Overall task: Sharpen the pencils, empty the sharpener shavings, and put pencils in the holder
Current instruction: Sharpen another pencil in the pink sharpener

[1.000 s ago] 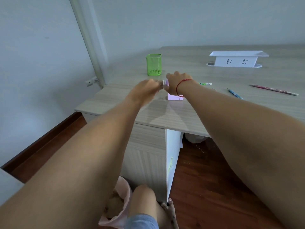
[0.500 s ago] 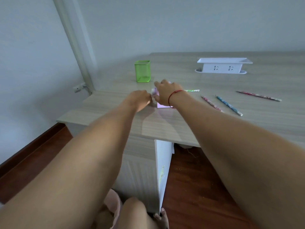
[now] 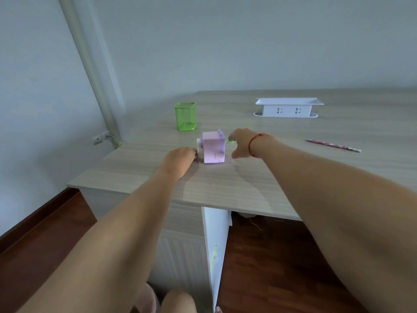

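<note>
You face a plain pale grey wall (image 3: 248,41). It meets a side wall (image 3: 33,75) on your left, where a white pipe (image 3: 90,71) runs down the corner to a wall socket (image 3: 99,138) near its foot. Your desk (image 3: 225,184) has a light wood-grain top, with a white socket box (image 3: 286,109) toward its back. Beneath it stand a white panel (image 3: 214,245) and a ribbed front (image 3: 180,251). The floor (image 3: 270,267) is dark reddish wood, edged by a brown skirting board (image 3: 33,216). The light is soft and even.
</note>
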Available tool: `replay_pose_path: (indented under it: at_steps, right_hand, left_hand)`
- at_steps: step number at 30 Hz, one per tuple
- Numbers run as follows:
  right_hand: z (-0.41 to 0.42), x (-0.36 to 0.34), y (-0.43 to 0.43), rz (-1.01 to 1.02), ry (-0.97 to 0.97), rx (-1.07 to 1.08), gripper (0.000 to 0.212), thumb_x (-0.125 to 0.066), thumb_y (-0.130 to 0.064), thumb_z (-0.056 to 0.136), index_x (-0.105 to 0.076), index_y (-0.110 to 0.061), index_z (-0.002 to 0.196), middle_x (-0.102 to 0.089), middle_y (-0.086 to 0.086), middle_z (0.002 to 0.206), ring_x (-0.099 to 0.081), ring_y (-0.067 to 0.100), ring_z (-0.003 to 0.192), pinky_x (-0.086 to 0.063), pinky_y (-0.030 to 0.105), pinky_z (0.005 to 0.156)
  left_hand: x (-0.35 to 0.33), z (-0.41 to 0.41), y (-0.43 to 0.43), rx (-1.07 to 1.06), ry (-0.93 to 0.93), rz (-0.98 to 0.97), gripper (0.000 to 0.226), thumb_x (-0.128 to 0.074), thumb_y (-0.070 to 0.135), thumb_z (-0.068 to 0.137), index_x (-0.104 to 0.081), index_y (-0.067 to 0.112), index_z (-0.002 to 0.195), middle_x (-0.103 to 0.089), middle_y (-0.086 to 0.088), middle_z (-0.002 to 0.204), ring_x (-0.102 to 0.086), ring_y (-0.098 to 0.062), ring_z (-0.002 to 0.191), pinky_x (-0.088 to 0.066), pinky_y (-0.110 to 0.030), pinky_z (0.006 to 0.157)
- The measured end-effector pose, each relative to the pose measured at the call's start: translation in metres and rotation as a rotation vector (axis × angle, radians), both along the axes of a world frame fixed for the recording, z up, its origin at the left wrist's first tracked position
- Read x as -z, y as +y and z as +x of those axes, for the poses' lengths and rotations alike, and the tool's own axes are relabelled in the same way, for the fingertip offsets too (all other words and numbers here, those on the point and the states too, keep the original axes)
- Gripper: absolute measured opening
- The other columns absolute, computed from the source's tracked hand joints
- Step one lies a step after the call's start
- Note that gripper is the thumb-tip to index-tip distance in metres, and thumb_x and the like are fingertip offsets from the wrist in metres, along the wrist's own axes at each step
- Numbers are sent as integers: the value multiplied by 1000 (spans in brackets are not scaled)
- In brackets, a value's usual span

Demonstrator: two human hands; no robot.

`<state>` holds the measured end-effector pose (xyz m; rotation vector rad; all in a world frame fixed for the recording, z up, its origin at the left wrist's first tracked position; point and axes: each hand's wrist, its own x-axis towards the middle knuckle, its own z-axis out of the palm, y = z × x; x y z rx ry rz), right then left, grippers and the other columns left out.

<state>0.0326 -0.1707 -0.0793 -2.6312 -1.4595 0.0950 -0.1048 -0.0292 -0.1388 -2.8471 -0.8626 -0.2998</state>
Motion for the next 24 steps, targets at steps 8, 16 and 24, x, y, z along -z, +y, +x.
replay_pose_path:
  at_steps: [8, 16, 24]
  right_hand:
    - [-10, -3, -3, 68, -184, 14, 37, -51, 1, 92, -59, -10, 126, -61, 14, 125, -61, 35, 112, -49, 35, 89]
    - [-10, 8, -5, 113, -212, -6, 35, -47, 2, 94, -56, -5, 127, -57, 18, 129, -58, 36, 116, -47, 35, 92]
    - [-11, 12, 5, 73, -270, -76, 28, -44, -2, 97, -59, -5, 119, -59, 14, 126, -57, 33, 117, -45, 32, 88]
  left_hand:
    - [-23, -5, -19, -40, -90, 46, 27, -40, 13, 93, -60, 0, 106, -61, -18, 113, -60, -38, 104, -49, -40, 82]
    - [-46, 26, -42, 26, -442, -248, 25, -34, 15, 92, -49, 8, 73, -56, -23, 87, -56, -39, 86, -33, -33, 62]
    - [-36, 44, -46, 20, -517, -443, 34, -36, 25, 98, -54, -4, 94, -55, -27, 108, -52, -38, 103, -35, -34, 75]
